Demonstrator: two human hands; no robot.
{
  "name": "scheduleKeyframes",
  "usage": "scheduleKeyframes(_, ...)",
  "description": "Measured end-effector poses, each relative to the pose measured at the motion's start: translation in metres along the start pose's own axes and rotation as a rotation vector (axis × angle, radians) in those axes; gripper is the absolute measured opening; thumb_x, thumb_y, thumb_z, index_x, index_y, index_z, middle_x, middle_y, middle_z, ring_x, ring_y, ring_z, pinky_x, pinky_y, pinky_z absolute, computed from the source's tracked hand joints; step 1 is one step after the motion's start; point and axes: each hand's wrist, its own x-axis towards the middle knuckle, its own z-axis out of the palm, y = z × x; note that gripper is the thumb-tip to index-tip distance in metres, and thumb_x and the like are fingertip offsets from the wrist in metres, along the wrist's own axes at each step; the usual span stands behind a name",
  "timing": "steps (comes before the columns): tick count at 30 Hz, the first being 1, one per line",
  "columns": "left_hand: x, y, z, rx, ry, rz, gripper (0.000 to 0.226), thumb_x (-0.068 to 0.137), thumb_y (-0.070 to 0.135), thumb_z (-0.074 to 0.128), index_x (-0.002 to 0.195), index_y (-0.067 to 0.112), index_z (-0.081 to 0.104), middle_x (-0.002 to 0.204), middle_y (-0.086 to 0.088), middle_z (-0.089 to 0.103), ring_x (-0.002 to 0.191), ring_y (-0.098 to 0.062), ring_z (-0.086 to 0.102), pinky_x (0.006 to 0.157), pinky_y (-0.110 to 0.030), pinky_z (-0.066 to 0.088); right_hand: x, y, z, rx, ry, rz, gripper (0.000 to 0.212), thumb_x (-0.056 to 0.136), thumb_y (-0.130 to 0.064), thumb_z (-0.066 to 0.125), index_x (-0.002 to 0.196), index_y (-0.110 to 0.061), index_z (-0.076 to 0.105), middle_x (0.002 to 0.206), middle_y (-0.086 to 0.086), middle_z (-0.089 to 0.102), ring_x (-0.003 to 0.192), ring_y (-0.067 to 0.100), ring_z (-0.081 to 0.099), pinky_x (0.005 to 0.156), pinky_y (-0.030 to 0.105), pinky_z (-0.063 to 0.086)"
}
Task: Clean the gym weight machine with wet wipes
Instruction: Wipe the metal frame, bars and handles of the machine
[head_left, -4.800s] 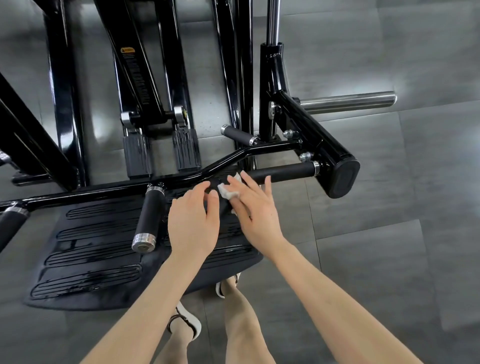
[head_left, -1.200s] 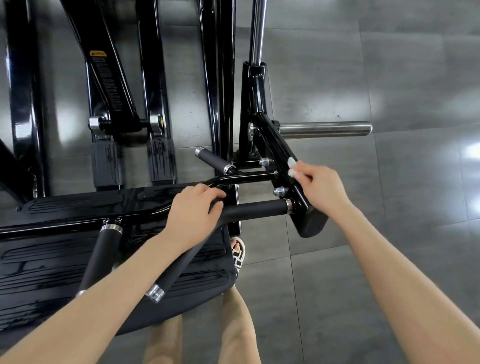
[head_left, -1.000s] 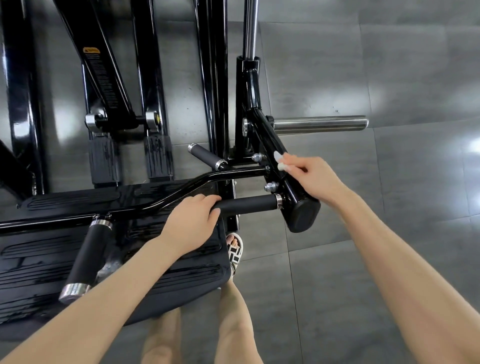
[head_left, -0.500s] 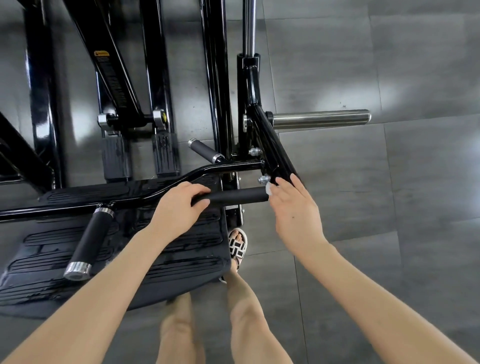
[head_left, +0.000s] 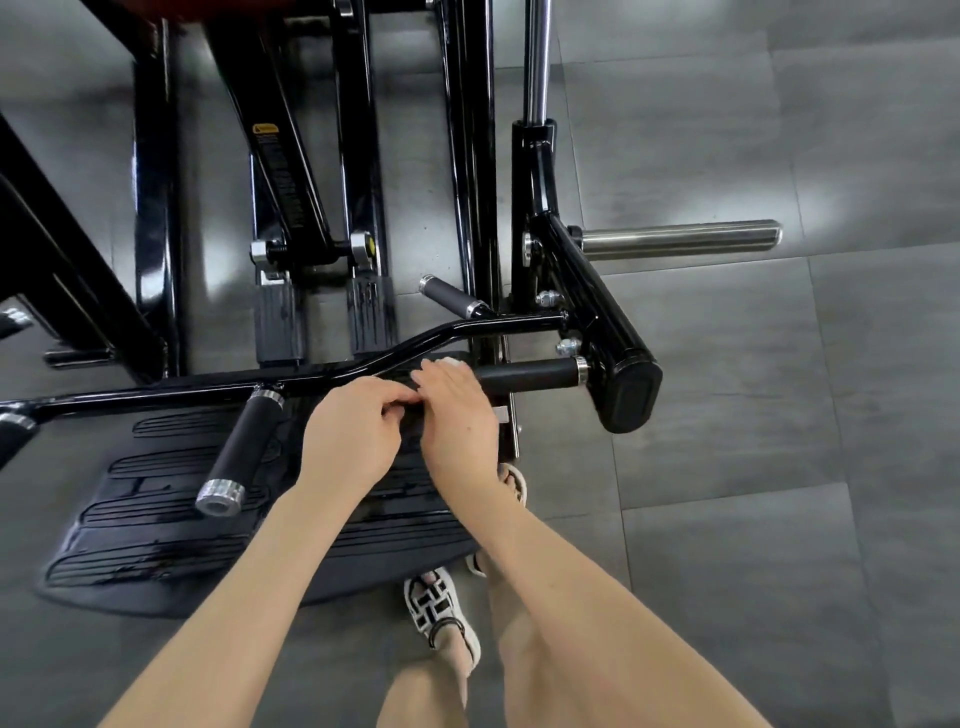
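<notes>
Both forearms are stretched forward, the hands held together at the inner end of the grip (head_left: 524, 375) of the machine (head_left: 613, 332). The right hand (head_left: 460, 421) is curled over the grip, a white sliver of wipe (head_left: 457, 362) being seen at its fingertips. The left hand (head_left: 353, 436) is curled, thumb to fingertips; what is pinched cannot be told.

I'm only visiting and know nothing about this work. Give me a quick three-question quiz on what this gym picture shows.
1. True or false: the left hand and the right hand are far apart.
2. The chrome peg on the machine sticks out to the person's: A) left B) right C) feet.
3. What is worn on the feet?
Key: 1 false, the hands touch; 2 B; 3 sandals.
</notes>
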Motion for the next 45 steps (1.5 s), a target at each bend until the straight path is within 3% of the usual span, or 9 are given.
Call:
scheduleKeyframes(4,-0.013,-0.007,-0.005,0.012,0.025,-0.038,0.023,0.09,0.018,0.055,0.105,0.029,0.07,0.109,0.009,0.067,0.1,-0.014,0.06,0.084,-0.027,0.044,-0.005,0.048,-0.021,-0.186,-0.133,-0.255,0.058,0.062,0.018,0.057,0.115,-0.003,0.062,0.116,0.01,0.066,0.111,0.025,0.061,0.106,0.046,0.034)
scheduleKeyframes(8,-0.032,-0.015,-0.008,-0.003,0.105,-0.02,0.022,0.091,0.019,0.055,0.103,0.028,0.071,0.109,0.009,0.068,0.099,-0.015,0.06,0.08,-0.025,0.041,-0.008,0.065,-0.027,-0.265,0.004,-0.038,0.038,0.08,0.003,0.044,0.111,-0.007,0.064,0.106,0.006,0.067,0.106,0.024,0.061,0.112,0.045,0.025)
scheduleKeyframes(16,-0.073,-0.032,-0.001,0.036,0.252,0.109,0.026,0.09,0.008,0.055,0.112,0.015,0.067,0.115,0.0,0.064,0.102,-0.022,0.06,0.083,-0.03,0.043,-0.032,-0.021,0.008,0.352,0.076,0.144,0.026,0.094,-0.003,0.037,0.098,-0.001,0.063,0.101,0.006,0.066,0.101,0.016,0.058,0.113,0.022,0.023)
scheduleKeyframes(21,-0.102,-0.041,0.003,0.082,0.328,0.155,0.032,0.074,-0.01,0.063,0.1,0.007,0.07,0.11,-0.008,0.067,0.099,-0.03,0.063,0.074,-0.036,0.052,-0.076,-0.047,0.009,0.522,-0.025,-0.015,0.036,0.093,0.001,0.04,0.12,-0.008,0.061,0.128,-0.004,0.054,0.127,-0.001,0.04,0.115,0.026,0.023)
scheduleKeyframes(24,-0.112,-0.051,-0.002,-0.008,0.364,0.169,0.03,0.078,-0.009,0.059,0.102,0.006,0.068,0.11,-0.005,0.066,0.098,-0.026,0.062,0.079,-0.029,0.046,-0.05,-0.031,0.008,0.398,-0.069,0.082,0.035,0.094,-0.001,0.037,0.114,-0.013,0.063,0.113,-0.004,0.063,0.115,0.021,0.056,0.117,0.034,0.018)
scheduleKeyframes(26,-0.115,-0.058,-0.009,-0.071,0.399,0.152,0.03,0.079,-0.008,0.058,0.103,0.009,0.067,0.105,-0.001,0.065,0.091,-0.021,0.061,0.078,-0.021,0.041,-0.027,-0.014,0.006,0.315,-0.115,0.241,0.032,0.097,-0.004,0.037,0.114,-0.016,0.062,0.122,0.005,0.063,0.125,0.035,0.046,0.112,0.022,0.016)
scheduleKeyframes(30,-0.122,-0.074,-0.017,-0.132,0.476,0.109,0.03,0.08,-0.007,0.059,0.104,0.01,0.067,0.104,-0.001,0.064,0.092,-0.022,0.06,0.08,-0.024,0.041,-0.046,-0.035,0.004,0.441,-0.051,0.225,0.027,0.097,-0.003,0.042,0.113,-0.01,0.063,0.126,-0.002,0.058,0.122,0.006,0.047,0.098,0.001,0.026)
scheduleKeyframes(38,-0.116,-0.074,-0.018,-0.064,0.558,0.132,0.022,0.081,0.003,0.063,0.101,0.009,0.069,0.101,-0.005,0.063,0.095,-0.026,0.055,0.083,-0.023,0.033,-0.07,-0.054,0.007,0.39,-0.039,0.041,0.037,0.093,0.006,0.038,0.114,-0.011,0.063,0.112,0.0,0.065,0.109,0.018,0.06,0.117,0.033,0.02)
scheduleKeyframes(45,-0.098,-0.033,0.002,-0.02,0.415,0.332,0.025,0.078,0.004,0.068,0.103,0.008,0.069,0.099,-0.009,0.066,0.095,-0.032,0.059,0.085,-0.04,0.046,-0.069,-0.029,-0.027,0.361,-0.111,0.335,0.029,0.095,-0.003,0.041,0.113,-0.014,0.062,0.099,0.0,0.066,0.076,0.004,0.057,0.072,0.011,0.046)
